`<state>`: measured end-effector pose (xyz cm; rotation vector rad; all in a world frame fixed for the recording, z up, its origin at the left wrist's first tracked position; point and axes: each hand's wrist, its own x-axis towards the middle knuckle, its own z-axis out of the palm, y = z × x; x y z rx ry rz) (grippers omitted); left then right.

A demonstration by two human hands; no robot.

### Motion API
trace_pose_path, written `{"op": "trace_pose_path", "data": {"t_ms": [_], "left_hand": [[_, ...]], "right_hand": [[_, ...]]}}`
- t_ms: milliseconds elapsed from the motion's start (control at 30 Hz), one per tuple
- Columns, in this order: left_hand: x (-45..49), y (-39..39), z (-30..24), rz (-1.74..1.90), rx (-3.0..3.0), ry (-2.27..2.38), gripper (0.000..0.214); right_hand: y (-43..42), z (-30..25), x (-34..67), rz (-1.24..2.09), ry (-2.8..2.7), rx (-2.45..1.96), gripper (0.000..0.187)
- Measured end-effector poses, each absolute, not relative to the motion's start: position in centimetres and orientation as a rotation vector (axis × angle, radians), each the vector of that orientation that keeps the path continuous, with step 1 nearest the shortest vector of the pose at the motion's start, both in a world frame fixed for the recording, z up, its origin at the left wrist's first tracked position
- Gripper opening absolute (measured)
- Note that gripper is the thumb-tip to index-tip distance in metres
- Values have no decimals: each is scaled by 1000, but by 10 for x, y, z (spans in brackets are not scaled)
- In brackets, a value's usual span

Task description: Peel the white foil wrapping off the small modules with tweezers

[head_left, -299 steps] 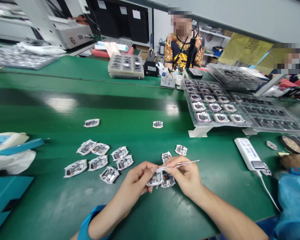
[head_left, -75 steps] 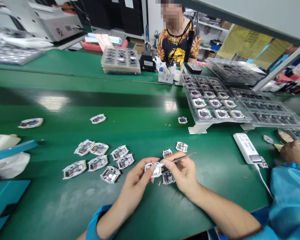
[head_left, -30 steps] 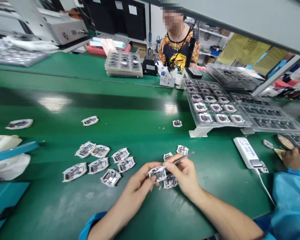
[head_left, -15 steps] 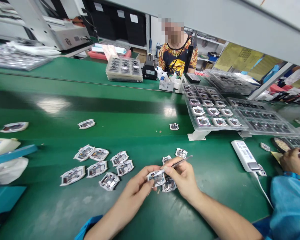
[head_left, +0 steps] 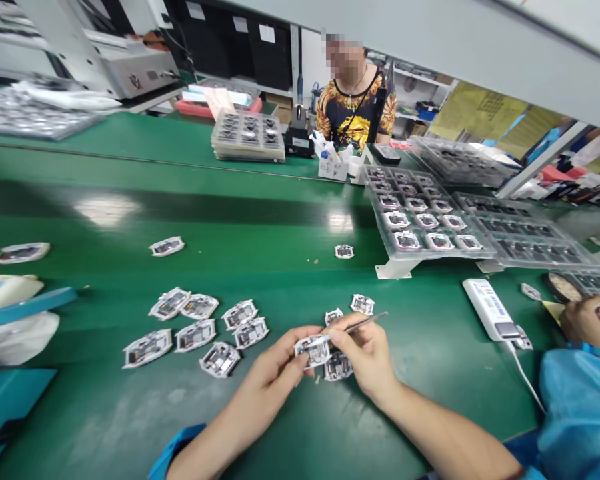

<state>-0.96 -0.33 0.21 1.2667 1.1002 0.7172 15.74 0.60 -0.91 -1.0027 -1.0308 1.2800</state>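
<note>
Between the fingers and thumb of my left hand (head_left: 280,363) is a small white-framed watch case with circuit parts inside (head_left: 314,352), tilted above the bench. My right hand (head_left: 363,353) is closed on slim grey metal tweezers (head_left: 365,323), whose back end sticks out past the fingers. Their working end sits at the upper edge of the held case, partly covered by my right fingers. Right behind and below my hands lie similar cases, one (head_left: 338,367) partly hidden and another (head_left: 363,305) farther back. A group of several more cases (head_left: 220,360) lies left of my left hand.
On the green belt strip lie single cases (head_left: 344,251). A clear tray of cases (head_left: 420,213) stands on white brackets at the right. A white corded device (head_left: 487,310) lies nearby. At the right edge is a co-worker's hand (head_left: 593,323); another person (head_left: 355,110) sits opposite.
The single cases on the far strip have shifted slightly left. My right hand has moved a little, and the tool's pale tip shows less over the held case. Both grips stay the same.
</note>
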Motion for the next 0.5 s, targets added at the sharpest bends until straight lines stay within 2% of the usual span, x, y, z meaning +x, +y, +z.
{"op": "trace_pose_path", "data": {"t_ms": [500], "left_hand": [[-11,-1,3,707,1281,1135,38]], "right_hand": [[5,-6,160,1246,-1123,-1013,12]]}}
